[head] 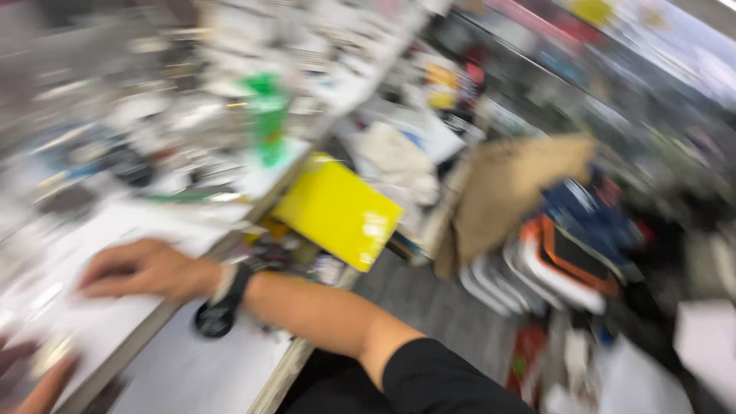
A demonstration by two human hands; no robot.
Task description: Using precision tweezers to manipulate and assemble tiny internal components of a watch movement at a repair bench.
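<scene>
Right hand [142, 268] lies flat on one white sheet [115, 307].

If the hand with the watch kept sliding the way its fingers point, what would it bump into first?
The right hand lies flat on white paper, fingers pointing toward the picture's left edge. Only more white paper shows that way as far as the blurred picture reveals; the way looks free.

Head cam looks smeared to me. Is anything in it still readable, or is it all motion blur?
Head view: heavy motion blur throughout, worst toward the top and right edges, where shelves streak. Sharpest is the right hand, flat on the white sheet, and its wristwatch. The yellow card reads only by colour; its corner shows glare. The left hand is barely in frame.
</scene>
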